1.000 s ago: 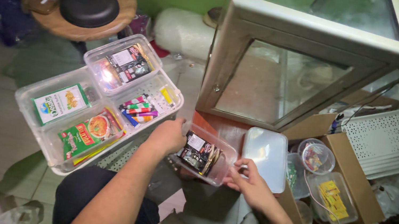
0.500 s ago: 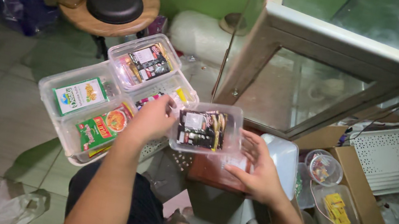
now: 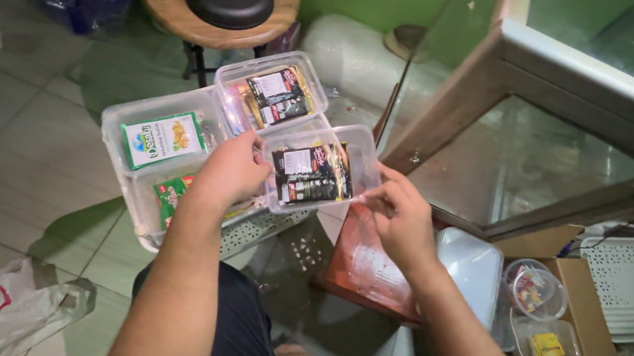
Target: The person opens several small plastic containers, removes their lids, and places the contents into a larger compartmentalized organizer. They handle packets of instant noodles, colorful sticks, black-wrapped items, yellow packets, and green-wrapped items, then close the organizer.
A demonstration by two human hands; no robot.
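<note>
Clear plastic box (image 3: 317, 168): rectangular, long axis running left–right, slightly tilted, open face toward camera; dark sachets with red and yellow print inside. Held in the air above a larger divided tray (image 3: 131, 173). Left hand (image 3: 230, 172) fingers curled around its left end; right hand (image 3: 403, 218) pinching its right edge between thumb and fingers.
</note>
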